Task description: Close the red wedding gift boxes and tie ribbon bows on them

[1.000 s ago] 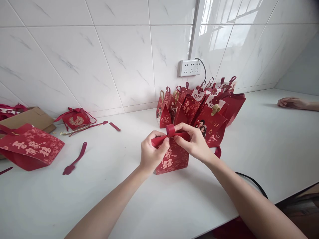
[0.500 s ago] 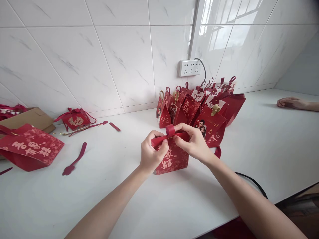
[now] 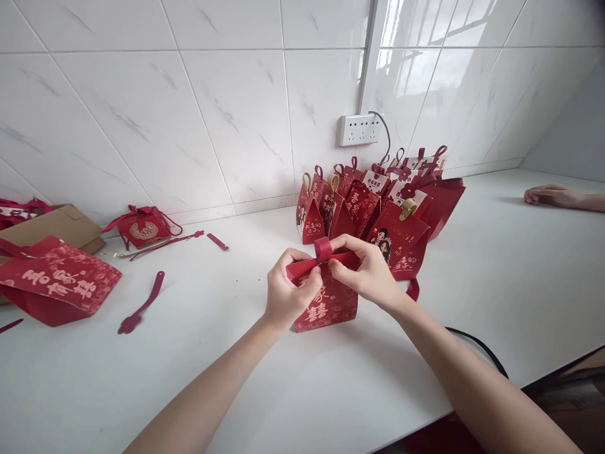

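Observation:
A red gift box (image 3: 331,310) with pale lettering stands upright on the white tabletop in front of me. My left hand (image 3: 292,287) pinches the left part of its folded top edge, thumb in front and fingers behind. On the right part of that edge, my right hand (image 3: 363,268) grips in the same way. Between my fingers, a dark red ribbon loop (image 3: 323,248) rises from the middle of the top, with a small gold bit at its base. The fingertips behind the box are partly hidden.
Several finished-looking red boxes (image 3: 401,236) crowd together behind, below a wall socket (image 3: 360,130). At left lie another red box (image 3: 61,280), brown cardboard (image 3: 57,221), a small red bag (image 3: 144,228) and a loose flower-ended strap (image 3: 142,306). Another person's hand (image 3: 553,195) rests at far right.

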Tool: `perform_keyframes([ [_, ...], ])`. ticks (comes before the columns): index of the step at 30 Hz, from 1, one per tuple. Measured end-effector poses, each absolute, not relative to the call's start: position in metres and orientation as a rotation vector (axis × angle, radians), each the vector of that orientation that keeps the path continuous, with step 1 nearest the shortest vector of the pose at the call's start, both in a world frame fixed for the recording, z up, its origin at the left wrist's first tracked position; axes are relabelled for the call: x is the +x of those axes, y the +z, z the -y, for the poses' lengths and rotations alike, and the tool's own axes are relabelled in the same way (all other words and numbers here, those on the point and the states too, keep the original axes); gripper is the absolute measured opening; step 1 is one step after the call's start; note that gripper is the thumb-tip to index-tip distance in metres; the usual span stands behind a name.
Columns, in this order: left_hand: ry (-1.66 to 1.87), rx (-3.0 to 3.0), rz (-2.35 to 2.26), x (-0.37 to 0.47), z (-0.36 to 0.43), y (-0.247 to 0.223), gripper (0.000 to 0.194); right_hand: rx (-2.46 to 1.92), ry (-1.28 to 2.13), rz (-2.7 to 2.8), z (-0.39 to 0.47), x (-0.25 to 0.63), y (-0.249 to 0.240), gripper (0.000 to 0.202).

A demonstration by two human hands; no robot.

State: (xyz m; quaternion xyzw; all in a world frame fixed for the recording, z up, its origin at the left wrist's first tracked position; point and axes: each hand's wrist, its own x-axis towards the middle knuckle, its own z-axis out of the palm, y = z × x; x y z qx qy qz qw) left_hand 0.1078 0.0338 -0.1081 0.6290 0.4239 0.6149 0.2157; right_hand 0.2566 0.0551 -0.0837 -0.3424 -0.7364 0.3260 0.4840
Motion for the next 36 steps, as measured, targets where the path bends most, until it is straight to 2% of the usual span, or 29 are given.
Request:
perform_keyframes([
  [16, 1.720, 1.766, -1.220, 0.1066, -0.0342, -0.1108, 0.014, -0.791, 0.832, 1.789, -0.0553, 0.2574, -0.0834, 0.014],
  [36, 1.704, 1.796, -1.189, 0.1062, -0.0330, -0.1096, 0.007, -0.787, 0.833, 1.851, -0.0572, 0.2601, -0.0831, 0.011],
])
